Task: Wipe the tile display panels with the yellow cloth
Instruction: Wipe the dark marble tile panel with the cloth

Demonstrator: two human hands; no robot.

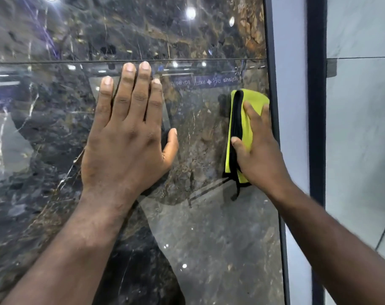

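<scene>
A glossy dark marble tile display panel (55, 139) fills most of the view, with a thin horizontal seam near the top. My left hand (127, 137) lies flat on it, fingers straight and pointing up. My right hand (257, 146) presses a folded yellow cloth (245, 111) with black edging against the panel, close to its right edge. The thumb sits on the cloth's left fold and the fingers spread over its face. A black strip of the cloth's edging hangs below the hand.
A dark frame edge (273, 84) bounds the panel on the right. Beyond it stand a pale strip (290, 106), a second dark upright frame (317, 106) and a light grey tile panel (360, 128). Ceiling lights and a shop sign reflect in the dark tile.
</scene>
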